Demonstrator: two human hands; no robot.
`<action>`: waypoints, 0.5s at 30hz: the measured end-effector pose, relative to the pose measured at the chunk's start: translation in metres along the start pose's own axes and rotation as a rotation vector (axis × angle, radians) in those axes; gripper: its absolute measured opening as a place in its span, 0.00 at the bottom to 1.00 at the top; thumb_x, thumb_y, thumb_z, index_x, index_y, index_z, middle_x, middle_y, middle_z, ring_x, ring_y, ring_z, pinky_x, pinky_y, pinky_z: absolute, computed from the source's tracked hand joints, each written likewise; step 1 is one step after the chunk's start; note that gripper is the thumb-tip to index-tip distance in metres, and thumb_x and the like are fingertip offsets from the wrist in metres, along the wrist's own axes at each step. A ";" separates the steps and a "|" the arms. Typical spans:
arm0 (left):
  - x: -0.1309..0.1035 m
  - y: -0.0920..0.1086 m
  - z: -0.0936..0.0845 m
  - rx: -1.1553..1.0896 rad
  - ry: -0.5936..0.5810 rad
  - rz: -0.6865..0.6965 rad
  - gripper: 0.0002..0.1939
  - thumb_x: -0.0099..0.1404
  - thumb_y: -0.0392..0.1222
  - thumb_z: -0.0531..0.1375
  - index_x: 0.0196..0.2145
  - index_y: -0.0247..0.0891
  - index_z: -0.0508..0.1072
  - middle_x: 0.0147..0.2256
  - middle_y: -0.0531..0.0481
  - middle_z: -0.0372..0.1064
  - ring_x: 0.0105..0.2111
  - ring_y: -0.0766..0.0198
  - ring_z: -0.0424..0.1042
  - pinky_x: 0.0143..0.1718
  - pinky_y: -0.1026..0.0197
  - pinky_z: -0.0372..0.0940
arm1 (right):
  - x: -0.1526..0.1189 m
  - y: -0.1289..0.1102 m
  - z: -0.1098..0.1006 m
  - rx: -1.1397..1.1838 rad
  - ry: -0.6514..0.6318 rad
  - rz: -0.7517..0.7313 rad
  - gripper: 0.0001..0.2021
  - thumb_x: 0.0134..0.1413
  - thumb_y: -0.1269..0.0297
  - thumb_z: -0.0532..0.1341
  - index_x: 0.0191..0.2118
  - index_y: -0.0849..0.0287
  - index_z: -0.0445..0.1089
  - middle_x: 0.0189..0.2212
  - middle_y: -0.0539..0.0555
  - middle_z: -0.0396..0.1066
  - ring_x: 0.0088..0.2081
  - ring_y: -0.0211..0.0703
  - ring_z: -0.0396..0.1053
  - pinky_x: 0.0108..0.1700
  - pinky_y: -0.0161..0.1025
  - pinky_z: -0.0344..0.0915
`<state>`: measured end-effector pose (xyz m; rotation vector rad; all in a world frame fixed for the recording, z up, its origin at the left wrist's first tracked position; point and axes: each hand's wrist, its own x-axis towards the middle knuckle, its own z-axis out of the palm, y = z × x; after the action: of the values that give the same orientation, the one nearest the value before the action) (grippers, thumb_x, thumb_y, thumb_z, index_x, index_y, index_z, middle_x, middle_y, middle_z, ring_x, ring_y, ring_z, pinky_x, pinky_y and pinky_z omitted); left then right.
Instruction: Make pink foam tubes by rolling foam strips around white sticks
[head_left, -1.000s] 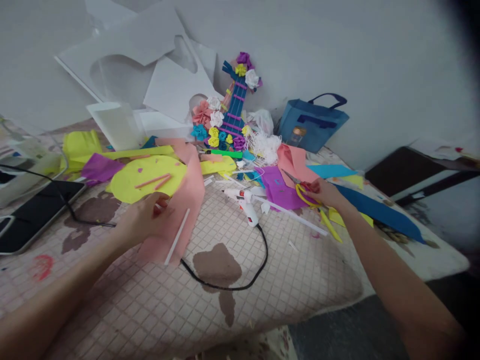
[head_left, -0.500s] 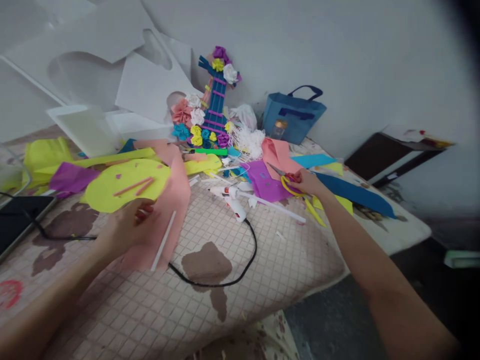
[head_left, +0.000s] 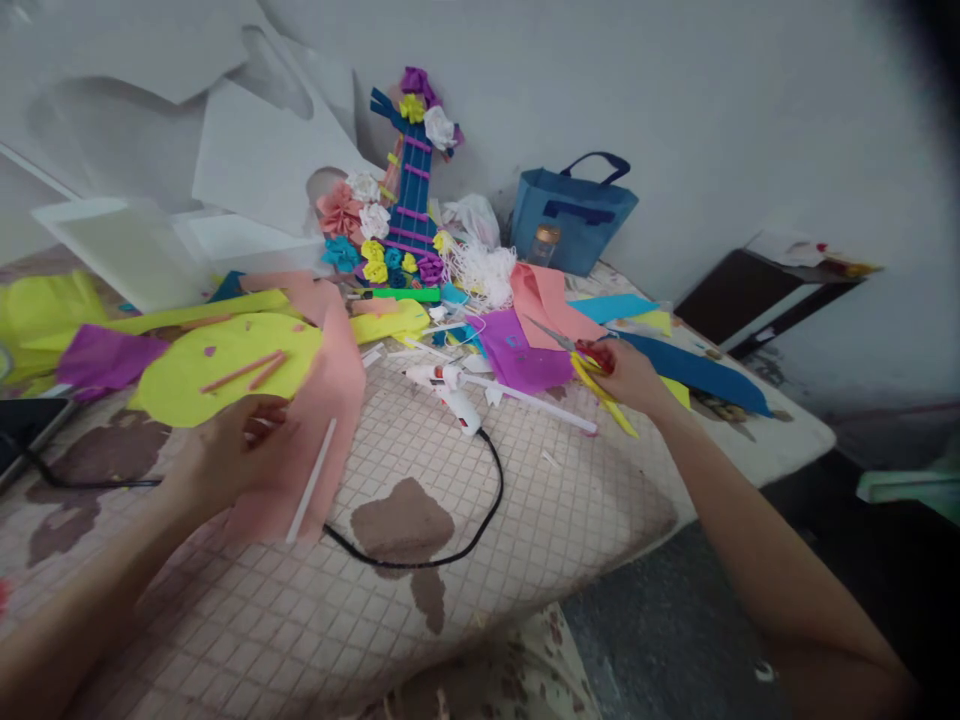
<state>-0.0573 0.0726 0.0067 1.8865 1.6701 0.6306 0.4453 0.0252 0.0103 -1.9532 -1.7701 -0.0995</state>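
Note:
My left hand (head_left: 232, 447) is over the left edge of a long pink sheet (head_left: 334, 385), its fingers curled in at the sheet; the fingertips are partly hidden. A thin white strip (head_left: 311, 480) lies on this sheet, right of the hand. My right hand (head_left: 634, 378) is closed on the red handles of a pair of scissors (head_left: 555, 335), whose blades point left over pink and purple paper. A curved yellow piece (head_left: 604, 395) shows just below this hand. Between the hands, a white glue gun (head_left: 454, 395) lies on the table.
A yellow oval (head_left: 225, 365) with pink strips lies at left. Behind stands a blue paper guitar (head_left: 412, 190) with paper flowers. A blue bag (head_left: 574, 220) and a jar (head_left: 544, 246) are at the back. The glue gun's black cord (head_left: 495, 510) loops across the tiled-pattern tablecloth (head_left: 277, 620).
The view has swung slightly right, so everything sits farther left in it. My right hand stays on the scissors and my left hand stays at the pink sheet.

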 end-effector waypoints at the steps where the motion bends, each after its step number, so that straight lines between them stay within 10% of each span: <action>1: 0.000 0.001 0.000 0.003 0.004 0.002 0.26 0.48 0.58 0.56 0.39 0.37 0.66 0.36 0.45 0.70 0.31 0.57 0.71 0.31 0.58 0.67 | -0.006 -0.001 -0.002 -0.010 -0.020 -0.024 0.15 0.43 0.56 0.63 0.35 0.59 0.65 0.35 0.59 0.70 0.36 0.51 0.69 0.36 0.43 0.63; 15: 0.007 -0.030 0.012 -0.185 0.038 0.114 0.24 0.51 0.47 0.60 0.45 0.36 0.63 0.32 0.50 0.66 0.25 0.65 0.69 0.28 0.60 0.66 | -0.042 -0.041 0.011 -0.073 -0.185 -0.067 0.13 0.45 0.56 0.61 0.36 0.58 0.68 0.30 0.58 0.72 0.31 0.52 0.70 0.31 0.44 0.64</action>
<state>-0.0712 0.0814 -0.0223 1.8557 1.4795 0.8411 0.3975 -0.0072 -0.0022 -2.0104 -1.9759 -0.0065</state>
